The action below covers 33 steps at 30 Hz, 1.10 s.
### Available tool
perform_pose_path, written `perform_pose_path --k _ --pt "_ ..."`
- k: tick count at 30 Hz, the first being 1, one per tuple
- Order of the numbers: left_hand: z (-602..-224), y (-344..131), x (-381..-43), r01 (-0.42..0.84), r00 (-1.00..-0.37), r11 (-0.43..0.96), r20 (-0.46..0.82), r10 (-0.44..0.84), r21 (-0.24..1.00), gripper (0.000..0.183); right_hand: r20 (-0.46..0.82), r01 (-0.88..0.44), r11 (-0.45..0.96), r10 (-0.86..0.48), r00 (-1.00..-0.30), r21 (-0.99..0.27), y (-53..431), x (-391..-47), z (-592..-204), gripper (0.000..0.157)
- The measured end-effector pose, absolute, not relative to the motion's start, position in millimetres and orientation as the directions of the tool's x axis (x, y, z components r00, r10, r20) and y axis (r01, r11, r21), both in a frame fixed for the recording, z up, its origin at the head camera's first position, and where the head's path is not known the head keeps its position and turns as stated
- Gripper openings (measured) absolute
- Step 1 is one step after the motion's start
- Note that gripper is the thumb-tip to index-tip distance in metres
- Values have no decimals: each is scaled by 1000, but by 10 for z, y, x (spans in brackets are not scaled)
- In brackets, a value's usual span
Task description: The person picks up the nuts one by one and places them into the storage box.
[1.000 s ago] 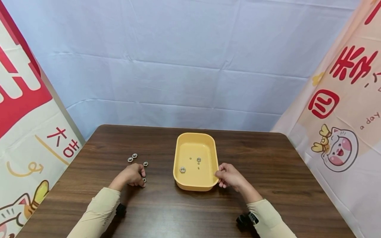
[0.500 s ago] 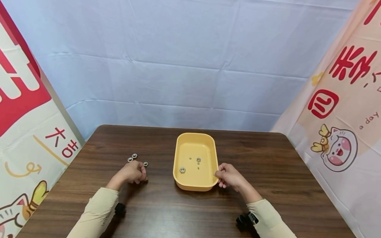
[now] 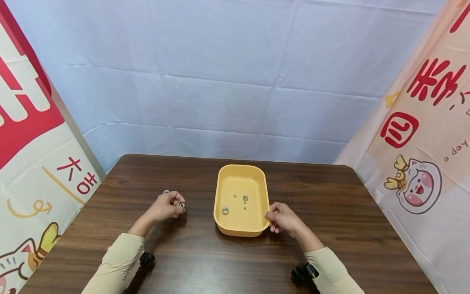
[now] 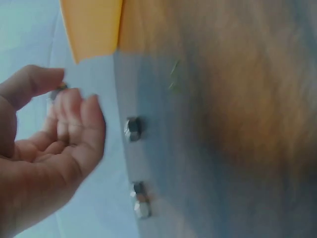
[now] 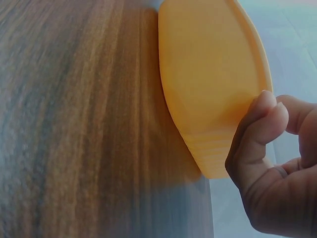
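While the left hand (image 3: 165, 208) pinches a small metal nut (image 4: 58, 89), the right hand (image 3: 285, 220) pinches the yellow tray (image 3: 238, 232) by its rim, at the near right

Smooth, plastic-looking tray (image 3: 238, 183), shiny metal nuts (image 3: 225, 210), faintly glossy wood-grain table (image 3: 330, 212), creased matt cloth backdrop (image 3: 220, 102).

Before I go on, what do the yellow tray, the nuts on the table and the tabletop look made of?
Yellow tray: probably moulded plastic, satin; even colour, rounded corners.
Nuts: likely metal, silvery with bright glints; steel or plating, I can't tell.
Tabletop: dark brown wood grain with a soft sheen; solid wood or printed laminate stays open.
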<state>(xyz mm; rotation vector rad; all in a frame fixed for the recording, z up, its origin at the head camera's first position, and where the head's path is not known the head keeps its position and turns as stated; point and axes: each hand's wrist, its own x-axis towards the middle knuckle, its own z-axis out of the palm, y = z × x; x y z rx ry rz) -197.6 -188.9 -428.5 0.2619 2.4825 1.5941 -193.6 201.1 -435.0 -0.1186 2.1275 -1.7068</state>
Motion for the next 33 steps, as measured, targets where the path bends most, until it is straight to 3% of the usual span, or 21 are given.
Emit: perform_pose_path --k 4,10,33 --pt "-4344 -1849 -1987 -21 -968 211 -73 240 977 30 -263 188 247 -319 -910 -951 2008 -1946 -4355 9" --pt "-4380 -1800 -1996 -61 -976 80 -76 203 995 33 -259 185 240 -325 -910 -953 1994 -1961 -4362 9" --pt "-4117 -1462 -2130 -56 -955 221 -117 273 974 31 -263 192 250 -291 -920 -949 1989 -1933 -4365 11"
